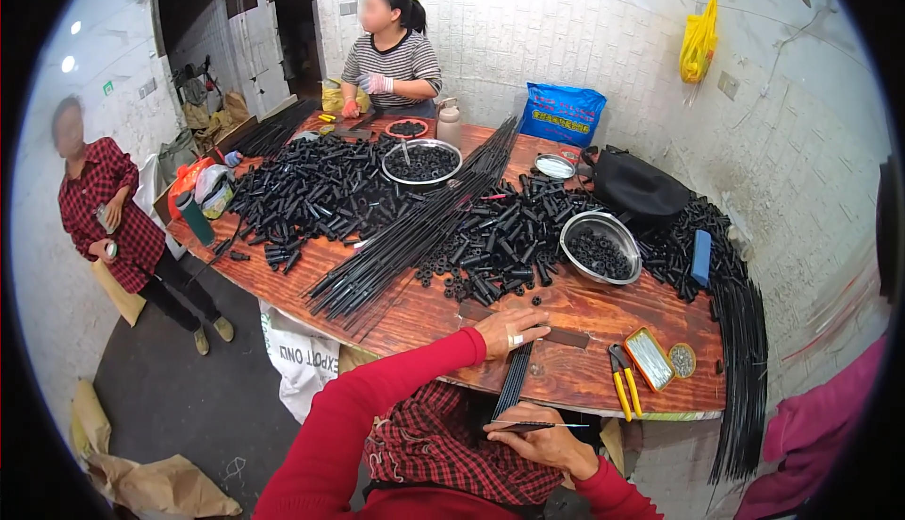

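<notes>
My left hand (512,333), with a pale bandage on one finger, lies across the near table edge, its fingers stretched out over a dark flat bar (567,337). A small bundle of thin black rods (512,380) runs from beside that hand over the edge toward my lap. At the bundle's near end, my right hand (549,445) is closed around a dark piece, with a thin silvery needle-like rod (566,425) sticking out sideways. Its fingers partly hide what it grips. Yellow-handled pliers (625,383) rest to the right, beside an orange-rimmed box of thin pale pins (650,358).
Heaps of black tubular parts (320,181) and long black rods (424,223) cover the wooden table (377,336). A metal bowl (600,247) and a round tin (682,360) hold small parts. One person (391,58) works across the table; another (99,199) stands left.
</notes>
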`<state>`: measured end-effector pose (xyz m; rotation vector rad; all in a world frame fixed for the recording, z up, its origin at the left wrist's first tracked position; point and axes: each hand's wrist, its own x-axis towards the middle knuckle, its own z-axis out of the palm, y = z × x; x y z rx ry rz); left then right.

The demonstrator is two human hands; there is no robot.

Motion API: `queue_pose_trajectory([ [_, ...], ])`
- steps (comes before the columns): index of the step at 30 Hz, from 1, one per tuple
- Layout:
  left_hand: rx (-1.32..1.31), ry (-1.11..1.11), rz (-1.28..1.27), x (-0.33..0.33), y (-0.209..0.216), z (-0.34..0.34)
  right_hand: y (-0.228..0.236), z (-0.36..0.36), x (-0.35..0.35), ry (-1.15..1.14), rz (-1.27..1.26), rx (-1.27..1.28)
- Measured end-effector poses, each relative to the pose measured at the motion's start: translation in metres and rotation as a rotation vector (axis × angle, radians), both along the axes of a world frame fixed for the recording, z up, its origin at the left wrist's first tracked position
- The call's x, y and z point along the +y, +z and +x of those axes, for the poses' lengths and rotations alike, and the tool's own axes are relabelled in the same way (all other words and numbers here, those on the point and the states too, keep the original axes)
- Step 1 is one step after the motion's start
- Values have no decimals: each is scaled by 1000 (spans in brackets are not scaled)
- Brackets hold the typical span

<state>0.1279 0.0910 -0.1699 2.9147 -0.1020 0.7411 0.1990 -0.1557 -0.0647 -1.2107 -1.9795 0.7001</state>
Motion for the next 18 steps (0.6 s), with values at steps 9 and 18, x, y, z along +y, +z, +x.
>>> queue_pose_trajectory([
  [9,-219,29,33,0,23,-9,71,13,-18,-57,35,65],
  [18,-31,-43,-337,-63,88,-77,169,39,-33,-226,-22,249],
])
